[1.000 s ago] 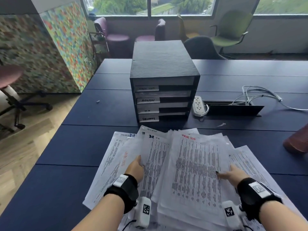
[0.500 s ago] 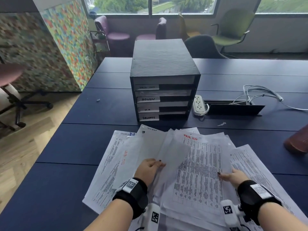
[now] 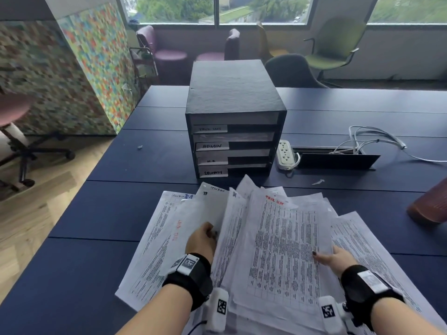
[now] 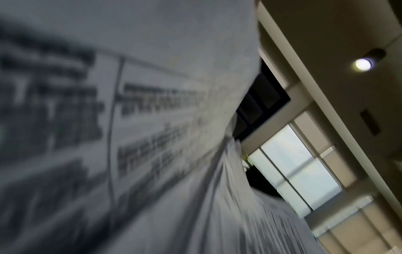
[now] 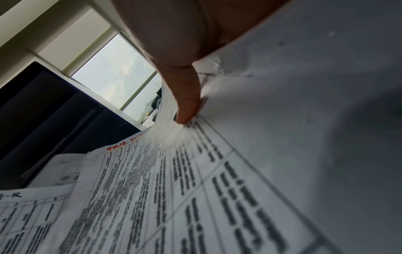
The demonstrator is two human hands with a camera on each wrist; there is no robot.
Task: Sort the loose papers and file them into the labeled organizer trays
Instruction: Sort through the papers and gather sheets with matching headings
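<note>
A loose spread of printed papers (image 3: pixel 154 238) covers the near part of the dark blue table (image 3: pixel 116 209). The top sheet carries a red "TASK LIST" heading (image 3: pixel 285 250), also seen in the right wrist view (image 5: pixel 152 180). My left hand (image 3: pixel 203 238) grips a lifted sheet (image 3: pixel 208 209) whose blank back faces up; blurred paper (image 4: pixel 152 120) fills the left wrist view. My right hand (image 3: pixel 336 258) pinches the task list sheet's right edge, thumb (image 5: pixel 187 103) on top and fingers hidden. Behind the papers stands the black organizer (image 3: pixel 232 93), its trays labeled TASK LIST, ADMIN, H.R and SECURITY.
A white power strip (image 3: pixel 285 154), an open cable hatch (image 3: pixel 336 160) and white cables (image 3: pixel 372 139) lie right of the organizer. A reddish-brown object (image 3: pixel 430 204) sits at the table's right edge. Chairs (image 3: pixel 290 71) stand beyond the far side.
My left hand picked up a sheet from the middle of the pile and turned it over toward the left. The right hand stayed on the task list sheet's edge.
</note>
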